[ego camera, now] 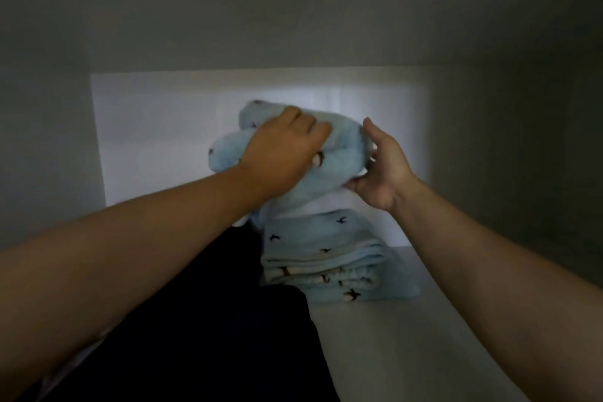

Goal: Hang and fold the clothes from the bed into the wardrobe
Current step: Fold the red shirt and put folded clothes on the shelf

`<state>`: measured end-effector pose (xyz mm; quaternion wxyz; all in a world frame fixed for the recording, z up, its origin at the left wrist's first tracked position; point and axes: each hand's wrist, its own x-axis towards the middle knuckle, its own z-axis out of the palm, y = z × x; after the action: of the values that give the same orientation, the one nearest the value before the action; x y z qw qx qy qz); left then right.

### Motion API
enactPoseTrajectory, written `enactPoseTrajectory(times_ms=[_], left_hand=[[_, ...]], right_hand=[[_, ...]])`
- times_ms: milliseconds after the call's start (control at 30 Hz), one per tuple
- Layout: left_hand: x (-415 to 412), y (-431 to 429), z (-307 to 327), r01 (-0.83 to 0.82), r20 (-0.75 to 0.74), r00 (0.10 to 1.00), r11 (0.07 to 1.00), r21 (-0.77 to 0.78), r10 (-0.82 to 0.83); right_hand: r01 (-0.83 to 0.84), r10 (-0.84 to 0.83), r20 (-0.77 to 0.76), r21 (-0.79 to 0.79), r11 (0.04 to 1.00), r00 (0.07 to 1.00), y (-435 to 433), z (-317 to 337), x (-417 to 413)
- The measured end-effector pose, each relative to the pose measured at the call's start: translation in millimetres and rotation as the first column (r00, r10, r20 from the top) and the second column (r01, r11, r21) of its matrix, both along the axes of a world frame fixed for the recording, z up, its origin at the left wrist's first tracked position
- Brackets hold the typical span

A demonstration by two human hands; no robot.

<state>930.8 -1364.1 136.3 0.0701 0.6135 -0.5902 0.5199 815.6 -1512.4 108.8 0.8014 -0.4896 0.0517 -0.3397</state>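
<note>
Both hands hold a rolled light blue garment (339,153) with small dark bird prints, inside a white wardrobe compartment. My left hand (280,153) lies over its top with the fingers curled into the cloth. My right hand (381,170) grips its right end from below and from the side. The bundle hangs just above a folded stack of the same light blue printed cloth (326,258), which lies on the wardrobe shelf (391,336).
A dark, almost black folded garment (212,320) covers the left part of the shelf, next to the blue stack. The wardrobe's back wall (156,140) is lit; the side walls and the panel above stand close around.
</note>
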Motion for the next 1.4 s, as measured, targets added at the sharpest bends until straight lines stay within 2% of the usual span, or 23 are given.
enactPoseTrajectory(times_ms=[67, 133, 167, 233, 300, 333, 400, 433, 467, 533, 600, 667, 733, 800, 900, 933, 967, 1067, 1133, 1233, 1333, 1367, 1400], left_hand=[[-25, -14, 14, -0.095, 0.010, 0.995, 0.989, -0.116, 0.097], [-53, -34, 14, -0.198, 0.052, 0.977, 0.971, -0.131, 0.207], [-64, -47, 8, -0.226, 0.064, 0.971, 0.971, -0.078, 0.231], [-74, -72, -12, -0.231, -0.031, 0.971, 0.961, 0.154, 0.239], [-67, -86, -29, -0.035, -0.354, 0.919, 0.932, 0.360, 0.172], [-62, -86, -31, 0.130, -0.577, 0.806, 0.910, 0.393, 0.134], [-47, -85, -21, 0.314, -0.785, 0.620, 0.921, 0.229, -0.016], [-35, -87, -12, 0.291, -0.778, 0.621, 0.950, 0.116, -0.096], [-22, -87, -1, 0.211, -0.722, 0.685, 0.975, 0.067, -0.098], [5, -82, 14, -0.059, -0.577, 0.793, 0.968, 0.243, 0.193], [30, -77, 17, -0.229, -0.516, 0.707, 0.847, 0.479, 0.483], [47, -70, 9, -0.250, -0.493, 0.667, 0.791, 0.558, 0.559], [58, -67, -1, -0.214, -0.523, 0.708, 0.851, 0.480, 0.474], [57, -67, 1, -0.119, -0.651, 0.709, 0.956, 0.269, 0.271], [45, -66, 14, -0.027, -0.677, 0.736, 0.999, -0.035, -0.004], [39, -65, 17, -0.024, -0.625, 0.781, 1.000, -0.017, 0.008], [34, -64, 14, -0.072, -0.561, 0.820, 0.993, 0.097, 0.114], [26, -60, -27, -0.235, -0.403, 0.758, 0.791, 0.564, 0.513], [26, -54, -53, -0.200, -0.362, 0.756, 0.719, 0.665, 0.545], [30, -51, -33, -0.153, -0.365, 0.771, 0.709, 0.689, 0.522], [48, -55, 11, -0.058, -0.699, 0.595, 0.889, 0.455, 0.397], [59, -58, 18, -0.089, -0.745, 0.564, 0.924, 0.372, 0.355], [70, -62, 20, -0.146, -0.722, 0.600, 0.934, 0.325, 0.345]], right_hand=[[0.131, -0.133, 0.089, 0.025, 0.991, 0.987, 1, 3, 0], [0.185, -0.194, -0.144, -0.075, 0.980, 0.970, -3, 2, 0], [0.169, -0.190, -0.283, -0.096, 0.981, 0.940, -7, -2, -2], [0.094, -0.078, -0.402, 0.020, 0.995, 0.912, -18, -19, -10], [0.065, 0.007, -0.395, 0.168, 0.984, 0.919, -34, -43, -18], [0.063, 0.028, -0.375, 0.227, 0.972, 0.927, -42, -54, -21], [0.031, 0.077, -0.342, 0.299, 0.954, 0.937, -53, -65, -25], [0.015, 0.088, -0.340, 0.290, 0.957, 0.936, -54, -65, -26], [0.002, 0.090, -0.349, 0.254, 0.967, 0.933, -55, -61, -26], [-0.029, 0.086, -0.382, 0.153, 0.988, 0.920, -51, -52, -22], [0.008, 0.021, -0.430, 0.064, 0.998, 0.902, -48, -46, -18], [0.064, -0.067, -0.479, -0.022, 0.998, 0.875, -48, -43, -12], [0.045, -0.101, -0.482, -0.125, 0.991, 0.870, -45, -38, -6], [0.043, -0.110, -0.423, -0.164, 0.985, 0.900, -44, -32, 1], [0.102, -0.112, -0.343, -0.046, 0.994, 0.933, -50, -28, 13], [0.124, -0.120, -0.335, -0.012, 0.992, 0.934, -53, -31, 17], [0.140, -0.133, -0.347, -0.005, 0.990, 0.928, -57, -37, 20], [0.203, -0.220, -0.467, -0.087, 0.975, 0.857, -62, -57, 21], [0.294, -0.400, -0.523, -0.278, 0.915, 0.753, -62, -60, 21], [0.423, -0.767, -0.357, -0.673, 0.607, 0.533, -64, -48, 24], [0.468, -0.850, -0.096, -0.799, 0.376, 0.519, -48, -21, 32], [0.460, -0.851, -0.038, -0.828, 0.321, 0.525, -44, -11, 37], [0.415, -0.834, -0.008, -0.865, 0.283, 0.552, -41, -2, 42]])
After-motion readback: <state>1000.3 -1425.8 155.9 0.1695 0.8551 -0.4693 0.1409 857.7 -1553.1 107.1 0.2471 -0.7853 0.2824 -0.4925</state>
